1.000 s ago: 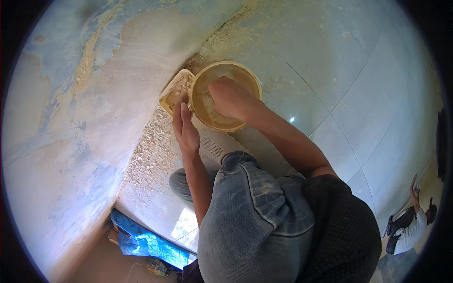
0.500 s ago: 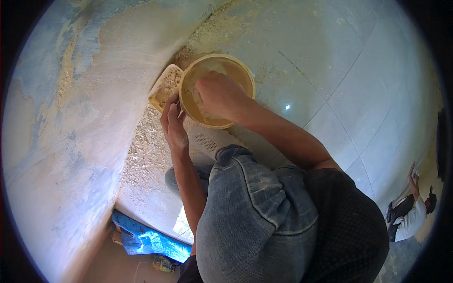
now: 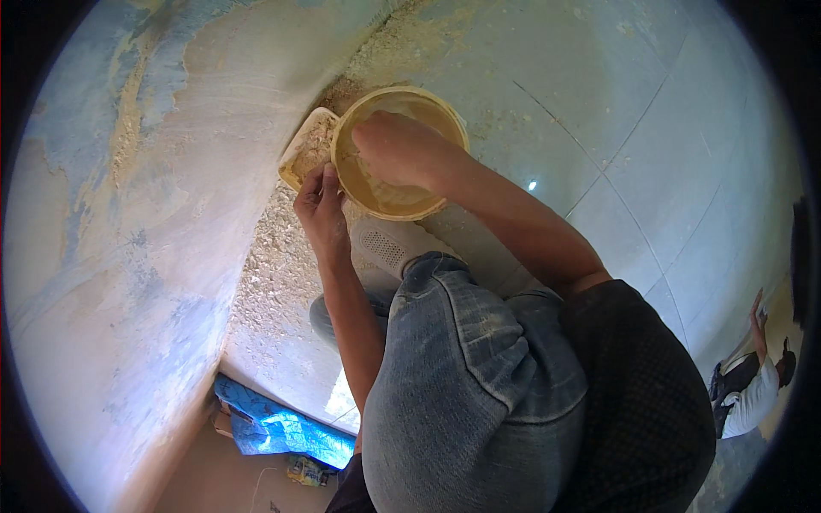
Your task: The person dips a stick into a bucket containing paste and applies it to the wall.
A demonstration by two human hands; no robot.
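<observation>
Round yellow plastic bucket (image 3: pixel 406 209), left edge of pale tiled floor (image 3: pixel 629 120): my half-curled left grip (image 3: pixel 324 214) should brace it; right grip (image 3: pixel 400 154) curled inside; both holds unclear.

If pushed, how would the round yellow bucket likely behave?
The round yellow bucket is probably stiff: its rim looks evenly round. Mouth up, it might slide or tip before rolling. Weight is uncertain: the right hand hides part of its inside.
</observation>
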